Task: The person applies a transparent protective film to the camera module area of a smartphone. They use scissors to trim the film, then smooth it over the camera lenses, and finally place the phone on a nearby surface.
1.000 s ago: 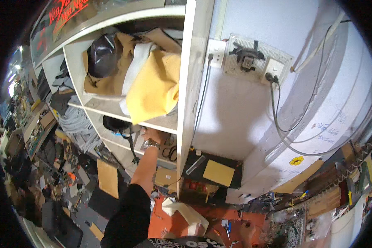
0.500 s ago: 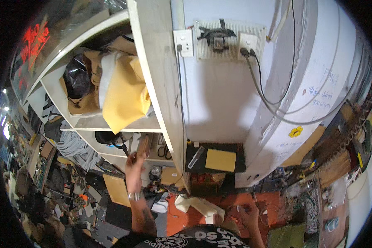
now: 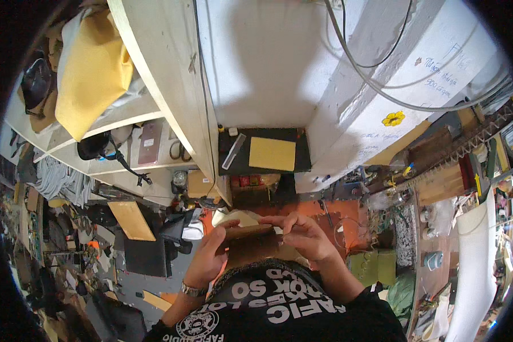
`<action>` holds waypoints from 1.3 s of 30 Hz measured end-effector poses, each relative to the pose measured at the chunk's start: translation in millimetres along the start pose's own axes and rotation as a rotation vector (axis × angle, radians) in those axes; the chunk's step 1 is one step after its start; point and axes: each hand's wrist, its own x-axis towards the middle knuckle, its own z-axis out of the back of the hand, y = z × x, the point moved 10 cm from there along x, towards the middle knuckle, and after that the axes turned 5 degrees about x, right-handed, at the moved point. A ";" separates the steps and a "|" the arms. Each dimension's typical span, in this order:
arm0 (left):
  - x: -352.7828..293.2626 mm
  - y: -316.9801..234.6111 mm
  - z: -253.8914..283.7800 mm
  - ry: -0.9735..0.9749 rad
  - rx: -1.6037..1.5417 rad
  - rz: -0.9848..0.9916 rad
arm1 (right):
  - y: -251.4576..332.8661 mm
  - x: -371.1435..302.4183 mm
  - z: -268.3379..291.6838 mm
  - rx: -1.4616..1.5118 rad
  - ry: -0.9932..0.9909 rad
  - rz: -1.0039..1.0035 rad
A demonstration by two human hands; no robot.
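Observation:
Close to my body, both hands hold a brown flat piece [image 3: 251, 244] that looks like leather, with one straight upper edge. My left hand [image 3: 210, 255] grips its left end, fingers curled at the edge. My right hand [image 3: 309, 236] has thumb and fingers bent together at the right upper corner. What the right fingertips pinch there is too small to make out. Cream-coloured material [image 3: 240, 216] shows behind the piece, partly hidden by my hands.
To the left stands a white shelf unit [image 3: 148, 74] with yellow material [image 3: 94, 74], a black cap [image 3: 94, 147], a reddish-brown rectangular item [image 3: 150, 142] and scissors [image 3: 180, 151]. Ahead, a black ledge [image 3: 242, 165] bears a yellow board [image 3: 272, 154] and a metal ruler [image 3: 233, 151].
My left hand has come back from the shelf to the front of my body. My right hand has moved up and left to meet it at the brown piece. The view has tilted downward.

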 end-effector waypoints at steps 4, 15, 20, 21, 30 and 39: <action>12.5 32.4 -2.7 -0.099 -0.221 0.295 | 8.3 -11.4 -0.9 -0.352 -0.069 0.040; 32.3 13.5 -45.3 0.194 -0.274 0.236 | 21.9 -27.9 42.3 -0.472 -0.647 0.224; 35.7 8.5 -45.8 0.212 -0.151 0.218 | 16.8 -26.0 44.9 -0.465 -0.591 0.179; 35.0 11.6 -45.0 0.215 -0.127 0.246 | 16.5 -25.3 43.3 -0.469 -0.574 0.174; 30.6 5.2 -39.7 0.232 0.015 0.110 | -1.7 -19.9 44.0 -0.140 -0.478 0.147; 24.0 1.9 -32.7 0.089 -0.080 0.186 | 3.2 -21.7 41.7 -0.456 -0.505 0.079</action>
